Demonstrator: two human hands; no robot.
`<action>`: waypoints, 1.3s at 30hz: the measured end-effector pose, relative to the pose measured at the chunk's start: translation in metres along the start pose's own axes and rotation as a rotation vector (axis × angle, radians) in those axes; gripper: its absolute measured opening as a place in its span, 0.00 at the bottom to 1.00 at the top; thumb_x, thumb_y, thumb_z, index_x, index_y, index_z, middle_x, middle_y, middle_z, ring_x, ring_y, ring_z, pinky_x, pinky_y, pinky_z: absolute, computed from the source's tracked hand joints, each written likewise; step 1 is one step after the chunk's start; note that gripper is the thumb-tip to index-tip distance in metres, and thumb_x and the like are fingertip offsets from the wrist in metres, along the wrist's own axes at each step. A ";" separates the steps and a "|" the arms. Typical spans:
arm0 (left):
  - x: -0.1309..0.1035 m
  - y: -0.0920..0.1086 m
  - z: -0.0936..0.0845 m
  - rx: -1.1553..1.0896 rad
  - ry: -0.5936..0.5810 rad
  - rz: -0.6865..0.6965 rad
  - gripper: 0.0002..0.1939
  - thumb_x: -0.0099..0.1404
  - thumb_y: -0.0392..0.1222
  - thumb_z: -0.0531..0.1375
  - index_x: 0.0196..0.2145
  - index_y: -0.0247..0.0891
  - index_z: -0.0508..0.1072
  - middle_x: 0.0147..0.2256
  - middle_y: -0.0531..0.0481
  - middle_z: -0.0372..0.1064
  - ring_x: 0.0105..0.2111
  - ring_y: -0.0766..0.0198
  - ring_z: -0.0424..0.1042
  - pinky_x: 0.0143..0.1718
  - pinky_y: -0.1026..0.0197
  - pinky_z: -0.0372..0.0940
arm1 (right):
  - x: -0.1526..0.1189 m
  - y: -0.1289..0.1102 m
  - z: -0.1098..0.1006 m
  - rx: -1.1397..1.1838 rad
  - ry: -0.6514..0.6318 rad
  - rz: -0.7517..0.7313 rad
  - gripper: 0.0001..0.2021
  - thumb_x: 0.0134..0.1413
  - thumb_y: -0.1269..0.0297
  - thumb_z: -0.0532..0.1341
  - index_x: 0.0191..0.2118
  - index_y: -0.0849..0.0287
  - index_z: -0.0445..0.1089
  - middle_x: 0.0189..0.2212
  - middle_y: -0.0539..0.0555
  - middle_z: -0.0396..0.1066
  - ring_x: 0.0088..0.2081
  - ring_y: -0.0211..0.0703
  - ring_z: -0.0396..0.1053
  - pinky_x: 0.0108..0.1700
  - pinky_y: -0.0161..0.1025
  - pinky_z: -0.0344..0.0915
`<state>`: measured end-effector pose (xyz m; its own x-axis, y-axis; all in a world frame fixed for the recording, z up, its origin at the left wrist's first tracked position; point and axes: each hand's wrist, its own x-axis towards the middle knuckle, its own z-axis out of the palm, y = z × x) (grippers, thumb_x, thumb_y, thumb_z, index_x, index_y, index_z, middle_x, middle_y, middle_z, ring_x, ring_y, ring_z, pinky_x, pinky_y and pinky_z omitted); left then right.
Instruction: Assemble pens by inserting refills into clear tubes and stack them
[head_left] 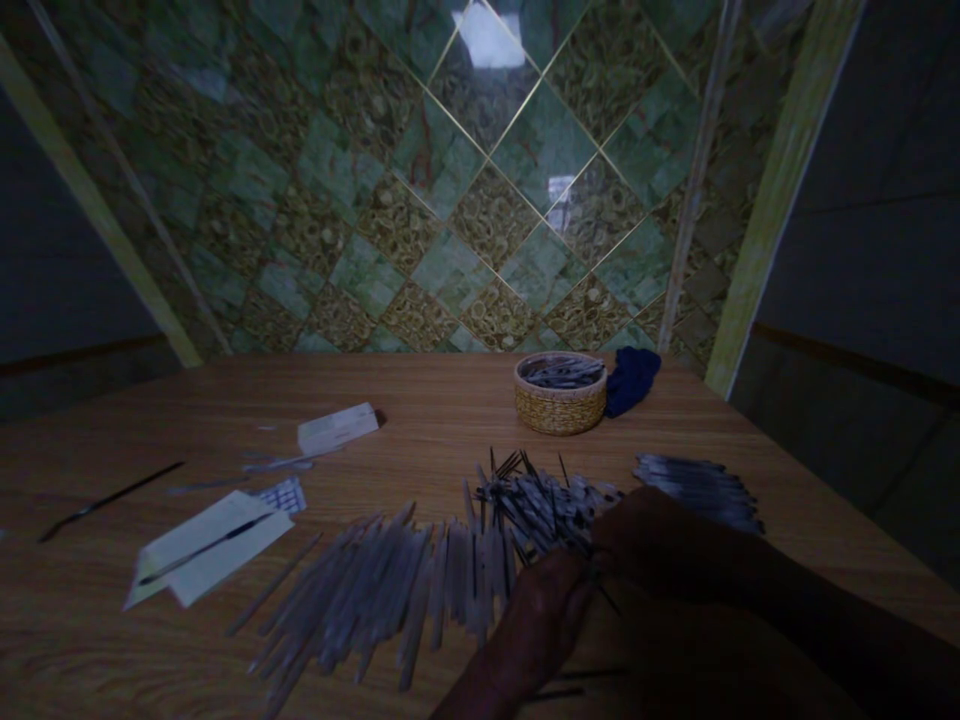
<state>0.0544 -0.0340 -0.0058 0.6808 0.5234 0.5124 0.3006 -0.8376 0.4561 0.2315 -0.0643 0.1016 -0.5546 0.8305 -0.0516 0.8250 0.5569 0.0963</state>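
My left hand (551, 600) and my right hand (649, 540) meet at the front right of the table, fingers closed and fingertips close together. A thin dark stick (610, 600) pokes out below them; the dim light hides exactly how it is gripped. Just beyond lies a jumbled heap of pale tubes and dark sticks (544, 500). Left of my left hand, a broad row of pale slim tubes (360, 590) is spread side by side. Past my right hand is a neat row of dark-and-pale slim pieces (697, 490). Two dark sticks (562, 692) lie near the front edge.
A round woven basket (560, 410) full of similar slim pieces stands at the back beside a dark blue cloth (632, 380). At left are a white box (337, 430), pale papers (217, 570) with a dark thin tool on top, and a long dark rod (112, 500).
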 end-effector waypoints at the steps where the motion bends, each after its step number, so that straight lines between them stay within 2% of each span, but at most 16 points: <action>1: 0.000 0.000 0.000 0.009 0.005 -0.002 0.08 0.65 0.35 0.51 0.39 0.36 0.69 0.32 0.46 0.70 0.33 0.62 0.70 0.35 0.63 0.66 | 0.000 0.000 0.001 -0.013 0.004 -0.001 0.12 0.58 0.69 0.52 0.33 0.62 0.72 0.28 0.57 0.75 0.28 0.43 0.72 0.27 0.35 0.56; 7: 0.000 0.003 -0.002 -0.065 0.003 0.030 0.12 0.66 0.34 0.50 0.44 0.39 0.68 0.35 0.46 0.71 0.36 0.63 0.71 0.39 0.64 0.66 | 0.003 0.000 0.010 -0.068 0.025 0.006 0.14 0.59 0.64 0.51 0.29 0.60 0.71 0.25 0.56 0.75 0.26 0.43 0.71 0.26 0.34 0.55; 11: 0.000 0.001 -0.002 -0.040 0.039 0.003 0.10 0.67 0.36 0.50 0.40 0.38 0.70 0.32 0.46 0.70 0.33 0.64 0.70 0.36 0.64 0.67 | -0.002 -0.002 0.005 0.069 0.088 0.096 0.14 0.59 0.58 0.53 0.31 0.61 0.70 0.28 0.56 0.75 0.29 0.43 0.72 0.28 0.34 0.55; 14: -0.001 -0.002 0.001 -0.027 0.063 -0.002 0.09 0.66 0.35 0.50 0.38 0.38 0.69 0.31 0.47 0.71 0.32 0.64 0.71 0.35 0.65 0.66 | -0.005 -0.002 0.004 0.161 0.136 0.029 0.07 0.56 0.67 0.55 0.35 0.60 0.69 0.32 0.54 0.75 0.31 0.42 0.72 0.29 0.33 0.56; 17: -0.002 -0.003 0.002 -0.013 0.051 0.005 0.08 0.65 0.34 0.51 0.39 0.38 0.69 0.32 0.46 0.71 0.32 0.63 0.71 0.34 0.64 0.66 | -0.004 -0.003 0.010 0.055 0.091 0.007 0.08 0.52 0.73 0.53 0.34 0.61 0.69 0.30 0.56 0.74 0.29 0.44 0.72 0.27 0.35 0.54; 20: -0.002 -0.003 0.001 -0.029 0.044 0.012 0.10 0.65 0.34 0.51 0.42 0.38 0.68 0.33 0.46 0.71 0.34 0.63 0.71 0.36 0.64 0.67 | -0.001 -0.003 0.017 -0.018 0.111 0.065 0.08 0.54 0.71 0.53 0.32 0.61 0.69 0.27 0.57 0.74 0.27 0.45 0.71 0.26 0.36 0.53; 23: -0.001 -0.002 -0.001 -0.048 0.030 -0.005 0.11 0.65 0.33 0.51 0.43 0.40 0.69 0.35 0.46 0.72 0.36 0.63 0.71 0.38 0.64 0.67 | -0.001 -0.004 0.019 0.047 0.167 0.123 0.09 0.56 0.66 0.53 0.32 0.61 0.69 0.27 0.56 0.74 0.28 0.43 0.71 0.25 0.34 0.52; 26: -0.001 0.001 -0.003 -0.058 0.034 -0.018 0.10 0.64 0.33 0.52 0.42 0.40 0.69 0.35 0.46 0.72 0.36 0.62 0.72 0.39 0.64 0.67 | -0.003 -0.005 0.015 0.129 0.139 0.116 0.07 0.55 0.69 0.54 0.33 0.60 0.68 0.28 0.54 0.74 0.27 0.41 0.71 0.24 0.33 0.51; 28: 0.000 0.002 -0.004 -0.061 0.039 -0.021 0.11 0.64 0.33 0.52 0.42 0.40 0.70 0.35 0.46 0.72 0.36 0.62 0.72 0.38 0.64 0.67 | -0.002 -0.006 0.013 0.096 0.108 0.104 0.07 0.54 0.71 0.53 0.32 0.60 0.69 0.28 0.55 0.75 0.27 0.42 0.71 0.25 0.33 0.52; 33: -0.001 0.001 -0.002 -0.050 0.037 -0.023 0.11 0.65 0.33 0.51 0.42 0.40 0.70 0.34 0.46 0.72 0.34 0.63 0.72 0.37 0.65 0.67 | 0.000 -0.006 0.018 0.077 0.115 0.159 0.08 0.55 0.67 0.54 0.31 0.60 0.70 0.27 0.56 0.75 0.27 0.42 0.71 0.24 0.33 0.52; 36: -0.002 -0.001 -0.002 -0.037 0.044 -0.009 0.09 0.64 0.33 0.52 0.40 0.39 0.70 0.33 0.46 0.72 0.33 0.63 0.71 0.36 0.65 0.67 | 0.001 -0.004 0.023 0.131 0.125 0.115 0.07 0.53 0.69 0.54 0.32 0.59 0.70 0.28 0.53 0.75 0.26 0.40 0.71 0.23 0.33 0.50; 39: -0.001 0.000 -0.004 -0.076 0.032 0.002 0.10 0.65 0.33 0.51 0.41 0.40 0.69 0.35 0.46 0.72 0.35 0.64 0.72 0.38 0.65 0.67 | 0.001 -0.003 0.026 0.074 0.120 0.127 0.10 0.55 0.66 0.53 0.30 0.59 0.70 0.26 0.56 0.75 0.26 0.43 0.71 0.24 0.34 0.52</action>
<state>0.0513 -0.0345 -0.0035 0.6593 0.5271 0.5361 0.2465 -0.8252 0.5082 0.2315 -0.0648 0.0750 -0.4505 0.8895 0.0759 0.8926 0.4503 0.0213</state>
